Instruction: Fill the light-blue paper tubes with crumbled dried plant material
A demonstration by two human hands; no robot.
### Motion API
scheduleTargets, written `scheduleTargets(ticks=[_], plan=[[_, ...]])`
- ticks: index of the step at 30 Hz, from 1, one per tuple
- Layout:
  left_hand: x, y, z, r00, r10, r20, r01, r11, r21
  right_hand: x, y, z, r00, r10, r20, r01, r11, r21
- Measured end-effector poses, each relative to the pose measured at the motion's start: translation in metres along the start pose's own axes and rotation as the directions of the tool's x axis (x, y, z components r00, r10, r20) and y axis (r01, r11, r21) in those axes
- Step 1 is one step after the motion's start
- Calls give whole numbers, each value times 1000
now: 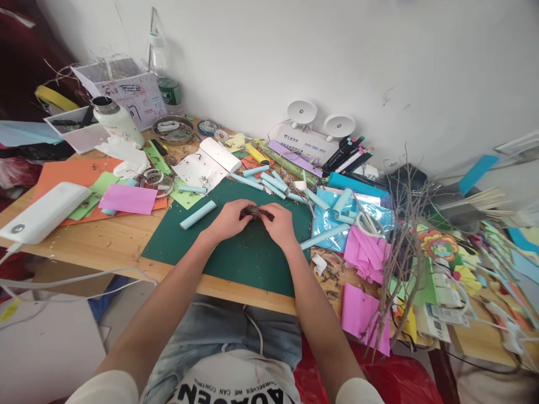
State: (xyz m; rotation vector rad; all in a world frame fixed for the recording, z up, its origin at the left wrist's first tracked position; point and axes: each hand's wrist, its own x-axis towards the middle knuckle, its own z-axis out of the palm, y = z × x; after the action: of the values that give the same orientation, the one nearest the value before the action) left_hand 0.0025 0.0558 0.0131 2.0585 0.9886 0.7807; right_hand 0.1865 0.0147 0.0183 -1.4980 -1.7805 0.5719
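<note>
My left hand [231, 219] and my right hand [278, 223] meet above the dark green cutting mat [248, 264]. Between them is a short, dark brown bundle [255, 211] that looks like broken twig pieces. Fingers of both hands pinch its ends, and they cover most of it. A light blue paper tube [198, 215] lies on the mat to the left of my left hand. Several more such tubes [273, 185] are heaped beyond my hands, at the mat's far edge.
Tall bare twigs [406, 247] stand at the right by pink crepe paper [368, 255] and scissors [369, 224]. A white power bank [44, 213], orange paper [63, 177] and an open bottle [118, 120] are at the left. A white router [307, 143] stands against the wall.
</note>
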Motion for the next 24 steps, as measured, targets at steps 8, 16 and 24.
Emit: scheduleTargets(ticks=[8, 16, 24], plan=[[0, -5, 6, 999, -28, -16, 29, 998, 52, -3, -8, 3, 999, -38, 25, 37, 999, 17], [-1, -2, 0, 997, -43, -70, 44, 999, 19, -2, 0, -2, 983, 38, -178, -35, 999, 17], [-1, -5, 6, 994, -56, -94, 52, 998, -46, -3, -6, 6, 995, -81, 50, 89, 977, -193]])
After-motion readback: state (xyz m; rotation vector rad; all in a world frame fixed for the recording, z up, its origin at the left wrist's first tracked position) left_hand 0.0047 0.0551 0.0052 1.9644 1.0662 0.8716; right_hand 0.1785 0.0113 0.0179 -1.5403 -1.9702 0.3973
